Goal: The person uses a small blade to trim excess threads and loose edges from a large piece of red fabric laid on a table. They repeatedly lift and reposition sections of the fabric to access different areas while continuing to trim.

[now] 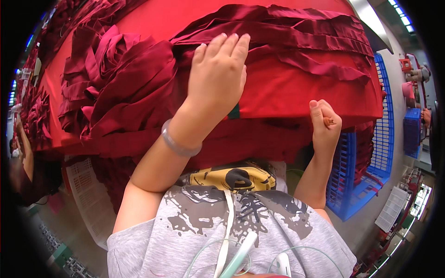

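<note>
Left hand (218, 76) reaches, fingers extended, over long glossy maroon fabric strips (306, 34), seemingly arranging them, while the right hand (326, 118) clenches, contents unclear, probably needing to uncurl next.

Heaped maroon fabric (127, 83), a blue crate (342, 178) and strip lights (402, 14) mark a textile workshop.

Fabric strips (301, 34) are wine-red, the table cover (287, 88) bright red, the crate (342, 180) blue — the shirt (185, 245) grey, dark-blotched.
</note>
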`<state>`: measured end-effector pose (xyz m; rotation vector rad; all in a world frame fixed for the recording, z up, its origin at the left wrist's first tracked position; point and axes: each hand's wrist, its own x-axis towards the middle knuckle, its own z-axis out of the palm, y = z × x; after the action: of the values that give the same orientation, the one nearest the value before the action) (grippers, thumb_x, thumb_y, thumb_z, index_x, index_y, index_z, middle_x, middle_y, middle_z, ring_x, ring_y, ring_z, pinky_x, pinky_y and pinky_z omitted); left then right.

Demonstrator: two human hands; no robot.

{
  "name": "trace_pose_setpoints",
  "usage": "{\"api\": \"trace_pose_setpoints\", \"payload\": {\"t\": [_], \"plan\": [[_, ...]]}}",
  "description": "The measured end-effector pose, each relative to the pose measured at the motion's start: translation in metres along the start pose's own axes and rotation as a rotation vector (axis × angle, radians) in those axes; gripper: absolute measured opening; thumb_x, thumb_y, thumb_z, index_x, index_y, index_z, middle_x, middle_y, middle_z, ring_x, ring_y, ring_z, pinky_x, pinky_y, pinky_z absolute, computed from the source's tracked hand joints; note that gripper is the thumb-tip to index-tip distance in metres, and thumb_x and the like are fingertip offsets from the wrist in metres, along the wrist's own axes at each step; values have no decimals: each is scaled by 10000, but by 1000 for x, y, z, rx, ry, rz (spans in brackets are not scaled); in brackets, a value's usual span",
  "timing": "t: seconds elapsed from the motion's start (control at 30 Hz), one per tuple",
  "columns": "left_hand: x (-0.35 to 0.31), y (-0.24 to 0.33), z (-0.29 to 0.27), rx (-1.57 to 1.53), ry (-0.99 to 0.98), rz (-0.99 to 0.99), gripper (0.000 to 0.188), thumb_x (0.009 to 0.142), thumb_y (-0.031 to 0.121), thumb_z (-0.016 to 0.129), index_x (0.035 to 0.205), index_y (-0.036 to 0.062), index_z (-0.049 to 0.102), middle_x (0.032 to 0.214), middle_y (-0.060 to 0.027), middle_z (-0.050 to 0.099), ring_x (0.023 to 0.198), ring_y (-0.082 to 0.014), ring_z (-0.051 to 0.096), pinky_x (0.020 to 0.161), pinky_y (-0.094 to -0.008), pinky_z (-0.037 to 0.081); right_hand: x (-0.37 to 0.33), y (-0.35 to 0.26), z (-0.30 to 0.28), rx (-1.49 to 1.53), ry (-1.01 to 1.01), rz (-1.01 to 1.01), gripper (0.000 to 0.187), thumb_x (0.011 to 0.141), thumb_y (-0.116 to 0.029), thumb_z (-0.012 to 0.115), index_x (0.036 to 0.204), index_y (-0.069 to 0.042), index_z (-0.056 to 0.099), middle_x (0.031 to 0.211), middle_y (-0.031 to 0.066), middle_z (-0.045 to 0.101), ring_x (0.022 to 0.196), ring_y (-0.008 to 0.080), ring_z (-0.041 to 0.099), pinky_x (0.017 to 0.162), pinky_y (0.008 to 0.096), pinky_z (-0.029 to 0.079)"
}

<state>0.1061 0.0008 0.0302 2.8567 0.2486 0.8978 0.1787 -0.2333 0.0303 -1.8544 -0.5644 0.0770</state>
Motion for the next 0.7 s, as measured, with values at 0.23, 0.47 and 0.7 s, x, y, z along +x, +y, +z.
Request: {"api": "trace_pose_setpoints", "payload": {"t": [0.23, 0.47, 0.7], "plan": [[-9, -1, -28, -250, -267, -114, 466, 823, 185, 684, 1254, 89, 531, 981, -117, 649, 876, -297, 634, 866, -408, 471, -17, 14, -10, 191, -45, 202, 413, 949, -97, 611, 592, -35, 413, 601, -54, 361, 557, 38, 282, 500, 253, 220], [-36, -36, -69, -464, -205, 148, 207, 679, 40, 733, 860, 110, 662, 687, -41, 526, 584, -219, 505, 579, -341, 403, -7, -21, 36, 752, -328, 746, 341, 977, -314, 560, 760, -58, 617, 581, 5, 542, 492, 111, 473, 474, 250, 376], [-58, -58, -112, -986, -247, -182, 117, 625, -34, 600, 732, 14, 597, 715, -49, 510, 736, -143, 530, 847, -326, 445, 48, 19, 6, 1499, 99, 482, 321, 977, -361, 531, 1200, -160, 645, 808, 47, 675, 626, 213, 617, 593, 408, 503]]}}
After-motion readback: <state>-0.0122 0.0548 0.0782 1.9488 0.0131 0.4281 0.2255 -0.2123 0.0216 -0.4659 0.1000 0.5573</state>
